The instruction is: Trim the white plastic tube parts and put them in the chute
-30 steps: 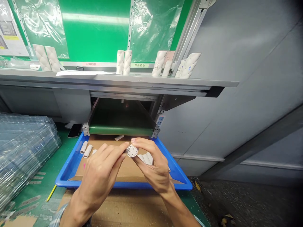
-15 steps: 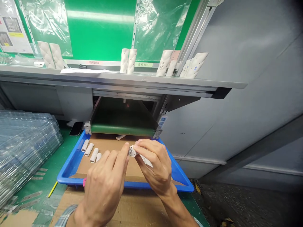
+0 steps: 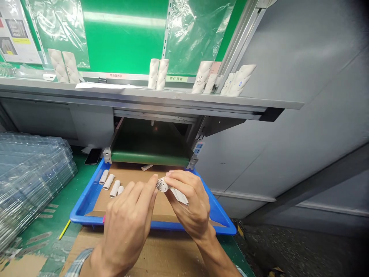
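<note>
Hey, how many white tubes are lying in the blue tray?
4 white tubes, side by side on the cardboard liner at the left of the blue tray. More may be hidden behind the left hand and right hand.

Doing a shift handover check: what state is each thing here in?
Left hand, fingertips touching the white tube
Right hand, holding the white tube
Other white tubes, lying loose in the tray
Blue tray, lined with cardboard
Phone, lying flat, screen dark
</note>
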{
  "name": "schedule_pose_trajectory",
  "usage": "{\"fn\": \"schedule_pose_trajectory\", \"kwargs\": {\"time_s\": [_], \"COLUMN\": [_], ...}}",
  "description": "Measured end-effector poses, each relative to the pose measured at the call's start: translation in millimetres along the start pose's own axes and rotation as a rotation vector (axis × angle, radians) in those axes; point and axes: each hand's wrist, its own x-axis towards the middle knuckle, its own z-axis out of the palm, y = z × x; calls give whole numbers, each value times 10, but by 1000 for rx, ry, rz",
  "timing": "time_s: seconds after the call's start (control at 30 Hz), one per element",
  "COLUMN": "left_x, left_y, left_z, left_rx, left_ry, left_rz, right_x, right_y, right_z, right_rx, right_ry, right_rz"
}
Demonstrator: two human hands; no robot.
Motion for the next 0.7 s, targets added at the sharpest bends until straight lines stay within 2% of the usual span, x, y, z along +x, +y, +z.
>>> {"fn": "schedule_pose_trajectory", "kwargs": {"time_s": [0.13, 0.27, 0.47, 0.6, 0.7], "left_x": [8, 48, 98, 118, 124], "left_y": [-8, -20, -103, -172, -238], "left_z": [-9, -23, -80, -152, -225], "left_rx": [71, 150, -25, -75, -47], "left_ry": [12, 62, 91, 108, 127], "left_rz": [9, 58, 37, -16, -31], "right_x": [7, 10, 3, 2, 35], "right_y": [-12, -31, -77, -213, -387], "right_z": [11, 22, 5, -96, -292], "right_rx": [18, 134, 273, 367, 454], "right_ry": [-4, -30, -54, -65, -54], "right_rz": [21, 92, 203, 156, 90]}}
